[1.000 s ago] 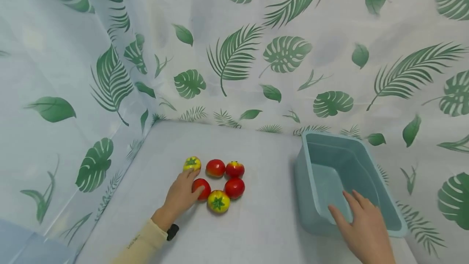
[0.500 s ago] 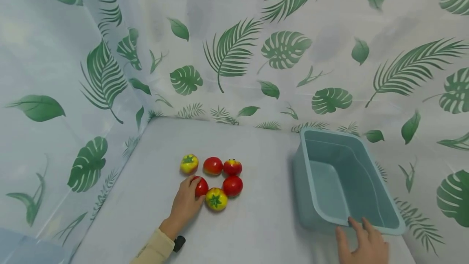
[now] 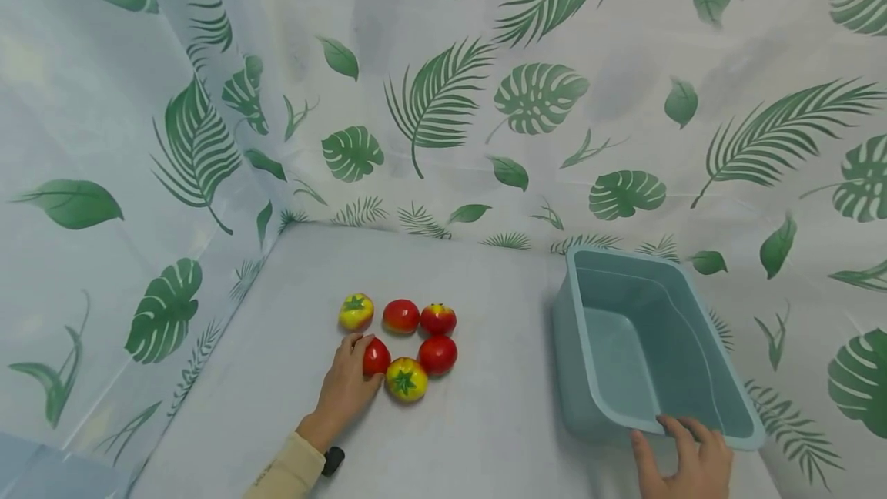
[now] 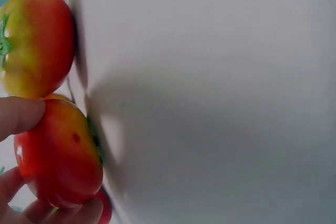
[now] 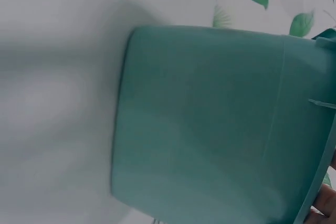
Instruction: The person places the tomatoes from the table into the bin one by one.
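My left hand [image 3: 344,390] grips a red toy tomato [image 3: 376,356], thumb on one side and fingers on the other. In the left wrist view this tomato [image 4: 60,156] shows a yellow-orange patch and sits between the thumb and curled fingers. Right beside it lies a yellow toy tomato [image 3: 406,380] with a green star-shaped top. Several more red and yellow tomatoes complete a loose ring, among them a yellow one [image 3: 356,312] and a red one [image 3: 438,354]. My right hand [image 3: 686,462] holds the near rim of a blue-green plastic tub [image 3: 578,376], fingers hooked over the edge.
The tub stands at the right of the white-covered table [image 3: 499,406], its inside bare. A leaf-printed sheet [image 3: 443,122] hangs behind the table and down the left side. White surface lies between the tomatoes and the tub.
My left hand has shifted from beside the far-left yellow tomato onto the red one and taken hold of it. My right hand has drawn back from over the tub to its near rim.
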{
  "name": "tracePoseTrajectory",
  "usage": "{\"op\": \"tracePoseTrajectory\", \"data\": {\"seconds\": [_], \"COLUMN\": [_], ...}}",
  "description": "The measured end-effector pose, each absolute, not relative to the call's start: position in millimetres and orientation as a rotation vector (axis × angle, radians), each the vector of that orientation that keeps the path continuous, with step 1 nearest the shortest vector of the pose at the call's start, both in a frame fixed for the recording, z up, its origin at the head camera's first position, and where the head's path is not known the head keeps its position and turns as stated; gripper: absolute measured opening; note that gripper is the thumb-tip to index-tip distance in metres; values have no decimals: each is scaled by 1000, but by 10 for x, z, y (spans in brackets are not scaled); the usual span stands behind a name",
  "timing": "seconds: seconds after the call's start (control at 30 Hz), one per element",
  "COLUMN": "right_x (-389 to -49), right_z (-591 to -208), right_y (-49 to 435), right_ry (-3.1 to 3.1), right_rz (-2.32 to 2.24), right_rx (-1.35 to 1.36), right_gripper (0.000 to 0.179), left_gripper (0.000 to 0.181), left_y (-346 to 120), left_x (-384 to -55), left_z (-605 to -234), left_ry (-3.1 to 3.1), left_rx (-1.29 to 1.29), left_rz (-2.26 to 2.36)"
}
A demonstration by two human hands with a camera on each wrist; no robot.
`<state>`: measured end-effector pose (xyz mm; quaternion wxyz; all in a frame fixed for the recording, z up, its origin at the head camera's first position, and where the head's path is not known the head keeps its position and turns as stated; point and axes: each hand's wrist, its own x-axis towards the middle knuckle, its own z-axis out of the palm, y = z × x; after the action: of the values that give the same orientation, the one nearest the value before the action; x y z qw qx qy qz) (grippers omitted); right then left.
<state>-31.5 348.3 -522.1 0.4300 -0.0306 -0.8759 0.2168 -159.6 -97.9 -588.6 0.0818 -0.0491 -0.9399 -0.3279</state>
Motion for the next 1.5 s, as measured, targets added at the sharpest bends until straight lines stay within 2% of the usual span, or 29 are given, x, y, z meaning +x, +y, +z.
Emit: {"op": "tracePoseTrajectory", "data": {"seconds": [0.23,0.37,0.53,0.67,0.83,1.07,1.5], "right_x": [-321,-311,-293,-297,-304,-286,-309], "right_z": [-5236,-5213,-5161,-5112,-5104,-5116,-5207], "right_y": [3523,3567,3561,3485,3411,3379,3416], "right_ry": [-2188,-2187,-2211,-2263,-2269,-2258,-2233], "right_rz": [538,545,596,648,635,618,623], "right_rx": [-60,-64,-110,-230,-259,-269,-128], "right_gripper": [72,63,42,37,39,40,43], "left_gripper": [68,69,67,66,66,68,65], "left_y": [-902,-625,-195,101,397,807,1487], "left_x": [-1774,-1971,-2107,-2156,-2217,-2246,-1999], "left_z": [-5500,-5131,-4744,-4555,-4477,-4449,-4487], "left_ry": [-2758,-2739,-2712,-2672,-2673,-2742,-2701], "left_rx": [-130,-184,-324,-486,-642,-725,-1024], "left_rz": [-974,-1008,-1112,-1225,-1265,-1304,-1281]}}
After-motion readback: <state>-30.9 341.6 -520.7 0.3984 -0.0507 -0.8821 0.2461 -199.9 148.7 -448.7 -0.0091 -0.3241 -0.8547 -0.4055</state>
